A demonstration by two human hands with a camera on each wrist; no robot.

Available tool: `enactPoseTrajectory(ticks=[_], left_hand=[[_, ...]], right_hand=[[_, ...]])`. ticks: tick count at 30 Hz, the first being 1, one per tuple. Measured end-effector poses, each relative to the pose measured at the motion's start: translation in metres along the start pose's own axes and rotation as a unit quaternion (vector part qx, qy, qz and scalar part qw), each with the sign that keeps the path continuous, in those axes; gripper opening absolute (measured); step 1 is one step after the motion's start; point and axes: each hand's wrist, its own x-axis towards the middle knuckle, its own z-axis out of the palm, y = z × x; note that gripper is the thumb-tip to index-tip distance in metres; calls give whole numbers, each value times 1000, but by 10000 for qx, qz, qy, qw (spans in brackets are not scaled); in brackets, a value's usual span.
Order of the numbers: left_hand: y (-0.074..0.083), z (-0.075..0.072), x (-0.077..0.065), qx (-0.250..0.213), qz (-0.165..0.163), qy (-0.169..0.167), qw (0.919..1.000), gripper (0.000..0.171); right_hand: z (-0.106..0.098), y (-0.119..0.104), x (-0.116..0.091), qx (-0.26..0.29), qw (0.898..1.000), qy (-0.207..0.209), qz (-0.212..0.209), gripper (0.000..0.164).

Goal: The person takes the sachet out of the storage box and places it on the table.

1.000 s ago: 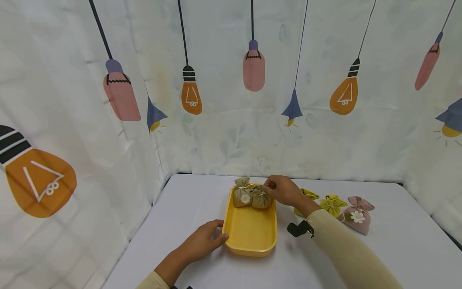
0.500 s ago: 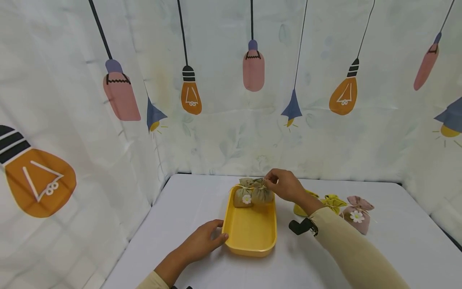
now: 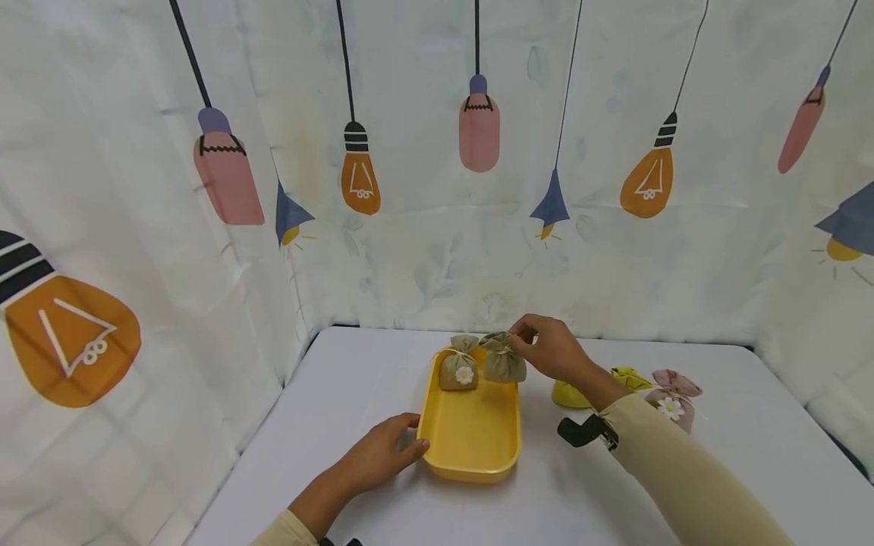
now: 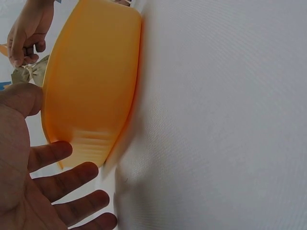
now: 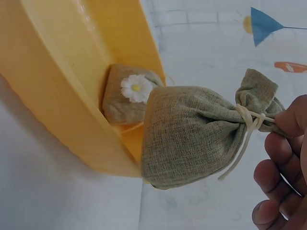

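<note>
My right hand point(image 3: 549, 350) pinches the gathered neck of a green-grey cloth drawstring pouch point(image 5: 192, 136), tied with a cream cord. The pouch hangs over the far right corner of a yellow tray point(image 3: 471, 440). Another green-grey pouch with a white flower point(image 5: 136, 88) stands inside the tray at its far end. At the tray's left side, my left hand point(image 3: 382, 453) rests with thumb and fingertips against the rim. In the left wrist view the fingers of this hand point(image 4: 67, 187) are spread out beside the tray's outer wall.
On the white table point(image 3: 614, 485), right of the tray, lie yellow-green pouches point(image 3: 570, 396) and a pink pouch with a white flower point(image 3: 676, 398), partly hidden by my right forearm. A white curtain printed with lamps point(image 3: 423, 250) stands behind the table.
My right hand has raised the pouch from the tray's far end and shifted it slightly right, toward the tray's edge. The left hand stays at the tray's rim.
</note>
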Motion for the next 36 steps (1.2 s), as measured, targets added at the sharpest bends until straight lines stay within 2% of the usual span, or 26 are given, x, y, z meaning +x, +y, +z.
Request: enactPoseTrajectory(ticks=[9, 14, 27, 36], left_hand=[[-2, 1, 0, -53, -50, 2, 10000, 60], [-1, 1, 0, -45, -82, -10, 10000, 60], [1, 1, -1, 14, -92, 6, 10000, 61], [1, 1, 0, -8, -111, 5, 9999, 61]], right_hand=[[-6, 4, -13, 32, 9995, 167, 257, 9], [-11, 8, -21, 61, 9995, 239, 199, 6], [-30, 13, -41, -264, 9976, 329, 556, 7], [-42, 21, -53, -283, 9976, 351, 534, 6]])
